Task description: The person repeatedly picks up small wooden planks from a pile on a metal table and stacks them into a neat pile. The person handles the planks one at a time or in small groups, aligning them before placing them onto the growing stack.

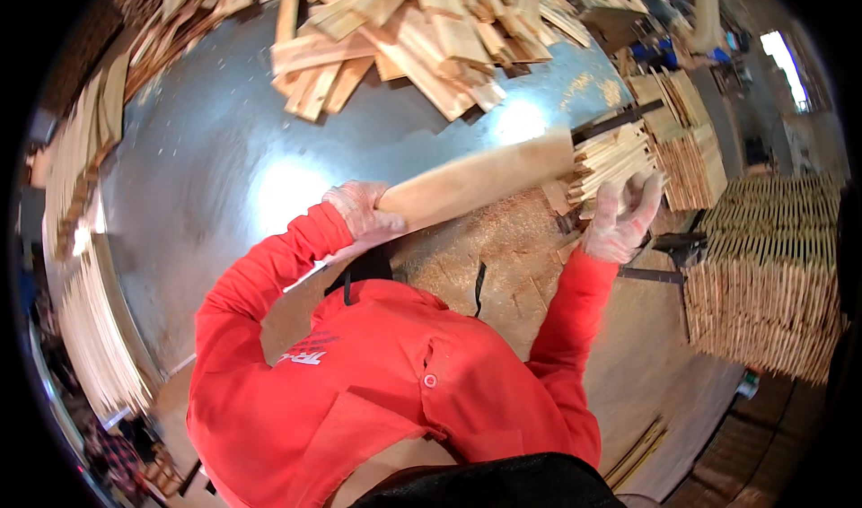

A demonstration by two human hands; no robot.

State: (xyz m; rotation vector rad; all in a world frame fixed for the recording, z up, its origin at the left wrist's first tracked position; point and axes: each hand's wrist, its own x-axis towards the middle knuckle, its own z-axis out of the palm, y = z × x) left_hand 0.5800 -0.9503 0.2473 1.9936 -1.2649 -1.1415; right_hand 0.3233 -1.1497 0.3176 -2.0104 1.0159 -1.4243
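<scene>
My left hand, in a thin pale glove, is closed round the left end of a flat wooden board. The board slants up to the right across the edge of the shiny metal table, and its far end comes close to a stack of thin slats. Also gloved, my right hand is raised just in front of that stack, apart from the board. Its fingers are spread and bent, with nothing visible between them.
A loose heap of boards covers the table's far side. Upright rows of slats line the left. On the right stand a taller bundle and a large layered stack. Sawdust lies below the board.
</scene>
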